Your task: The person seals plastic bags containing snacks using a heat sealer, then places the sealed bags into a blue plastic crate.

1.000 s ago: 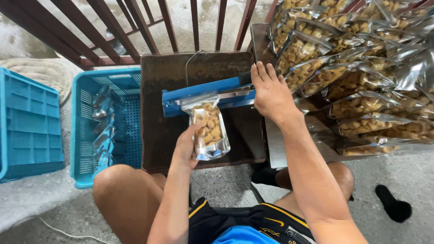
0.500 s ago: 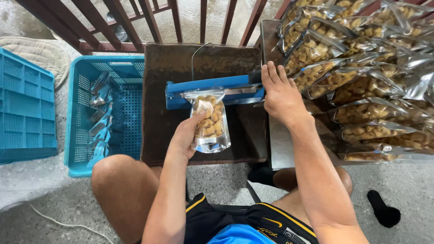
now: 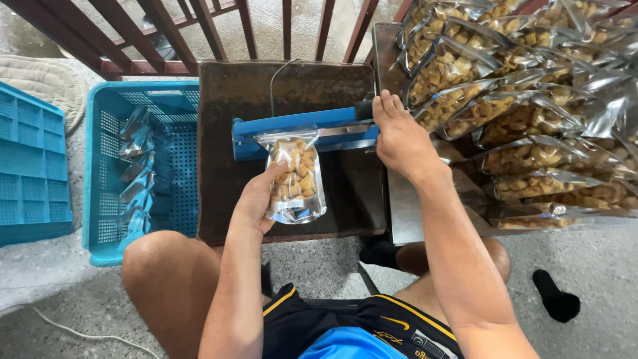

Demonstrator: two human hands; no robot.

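Pouch of snacks (image 3: 294,176) lying mid-tabletop (image 3: 226,133), top under blue sealer (image 3: 302,129) | left hand (image 3: 256,199) fingers curling around its side | right hand (image 3: 397,136) fingers together, pressing sealer's arm at right edge.

One blue heat sealer (image 3: 302,129) sat on one dark brown table (image 3: 226,193), and one clear pouch of fried snacks (image 3: 296,176) lay with its top in the sealer. Two hands were in view, the left hand (image 3: 256,199) and the right hand (image 3: 399,136). Two blue plastic crates stood on the floor: one basket (image 3: 100,219) holding several sealed pouches, too overlapped to count, and one upturned crate (image 3: 30,173). A pile of filled pouches (image 3: 531,113), more than ten, covered the metal tray (image 3: 402,213) at the table's right edge.
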